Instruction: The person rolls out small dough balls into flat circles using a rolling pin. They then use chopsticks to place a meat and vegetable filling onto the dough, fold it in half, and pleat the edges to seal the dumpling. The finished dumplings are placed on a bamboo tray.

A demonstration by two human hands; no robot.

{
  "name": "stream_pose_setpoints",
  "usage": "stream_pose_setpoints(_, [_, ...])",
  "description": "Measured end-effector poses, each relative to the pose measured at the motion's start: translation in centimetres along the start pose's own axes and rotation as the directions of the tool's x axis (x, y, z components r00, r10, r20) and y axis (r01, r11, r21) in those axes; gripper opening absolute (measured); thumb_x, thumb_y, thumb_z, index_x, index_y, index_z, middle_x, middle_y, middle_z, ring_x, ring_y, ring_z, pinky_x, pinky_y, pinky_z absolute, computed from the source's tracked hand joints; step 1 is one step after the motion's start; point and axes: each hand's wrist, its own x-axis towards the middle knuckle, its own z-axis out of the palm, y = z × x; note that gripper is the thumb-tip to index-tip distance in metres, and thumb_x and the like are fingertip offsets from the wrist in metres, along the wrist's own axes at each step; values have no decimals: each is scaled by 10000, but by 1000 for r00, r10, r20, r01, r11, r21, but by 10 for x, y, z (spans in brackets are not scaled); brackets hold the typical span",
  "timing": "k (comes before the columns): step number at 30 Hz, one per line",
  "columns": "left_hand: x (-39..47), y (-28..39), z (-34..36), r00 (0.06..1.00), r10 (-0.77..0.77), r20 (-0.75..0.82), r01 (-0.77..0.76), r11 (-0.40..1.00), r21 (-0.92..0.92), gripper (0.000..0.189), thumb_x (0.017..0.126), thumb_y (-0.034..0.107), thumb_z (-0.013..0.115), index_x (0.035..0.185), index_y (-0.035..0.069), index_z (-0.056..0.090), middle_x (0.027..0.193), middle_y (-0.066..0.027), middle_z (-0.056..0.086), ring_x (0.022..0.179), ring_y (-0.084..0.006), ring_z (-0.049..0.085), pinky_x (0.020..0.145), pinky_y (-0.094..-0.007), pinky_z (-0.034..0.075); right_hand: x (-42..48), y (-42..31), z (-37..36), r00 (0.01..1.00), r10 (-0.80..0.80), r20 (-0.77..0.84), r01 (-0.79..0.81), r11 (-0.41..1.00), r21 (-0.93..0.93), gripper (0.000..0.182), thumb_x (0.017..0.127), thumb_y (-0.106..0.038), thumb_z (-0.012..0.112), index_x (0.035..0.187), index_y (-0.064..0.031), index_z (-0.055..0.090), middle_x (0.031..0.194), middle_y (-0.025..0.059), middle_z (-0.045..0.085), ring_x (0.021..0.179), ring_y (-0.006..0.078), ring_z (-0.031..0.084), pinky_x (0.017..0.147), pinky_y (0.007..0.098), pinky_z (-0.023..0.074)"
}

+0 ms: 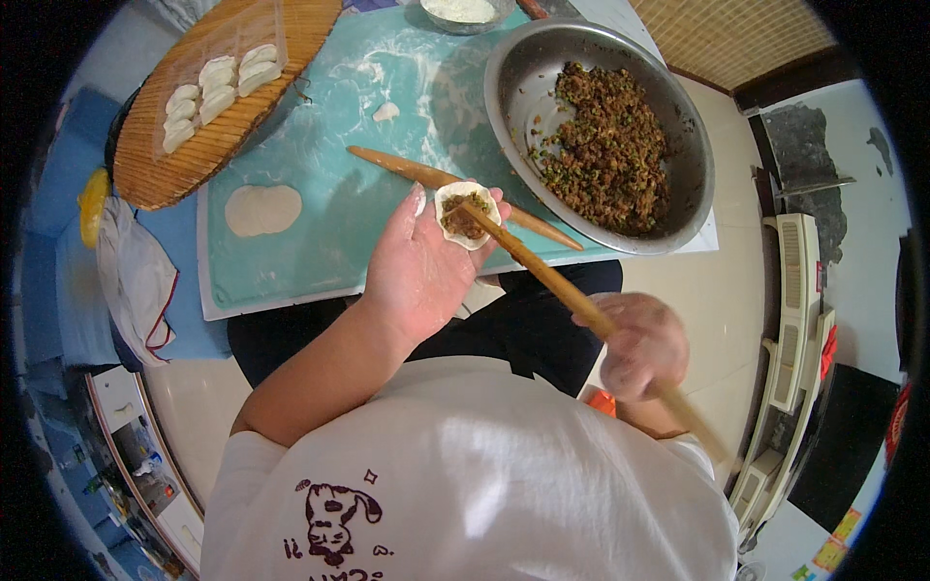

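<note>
On the palm and fingers of my left hand point(425, 272) rests a round dough wrapper point(445, 232) with brown-green filling point(461, 224) in its middle. My right hand point(643, 348), a little blurred, grips a long wooden stick or pair of chopsticks point(556, 283); whether it is one or two I cannot tell. Its tip touches the filling. Behind my left hand a tapered wooden rolling pin point(403, 167) lies across the turquoise mat point(327, 240), partly hidden by my fingers. The steel basin point(508, 131) to the right holds a heap of minced filling point(610, 145).
Overlapping flat dough wrappers point(263, 210) lie at the mat's left. Several folded dumplings point(218, 87) sit in a clear tray on a round slatted board point(211, 156). A dough scrap point(386, 111) and loose flour mark the mat. A flour bowl point(468, 27) stands at the back.
</note>
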Motion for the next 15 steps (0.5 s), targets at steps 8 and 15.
stream_pose_setpoints(8, [-3, 1, 2, 997, -56, 55, 54, 997, 49, 577, 963, 410, 253, 1313, -46, 314, 1321, -189, 417, 1226, -301, 408, 1069, -415, 279, 3, 32, -9, 811, 549, -201, -418, 785, 457, 332, 979, -315, 363, 866, -18, 459, 764, 116, 506, 569, 251, 587, 530, 361, 526])
stream_pose_setpoints(15, [-10, 2, 3, 991, -113, 65, 106, 990, 96, 594, 962, 423, 251, 1334, -39, 290, 1356, -178, 375, 1258, -336, 373, 1065, -433, 292, 4, 57, -15, 587, 786, -194, -470, 526, 709, 295, 965, -303, 405, 883, -31, 486, 687, 105, 532, 535, 258, 569, 525, 366, 529])
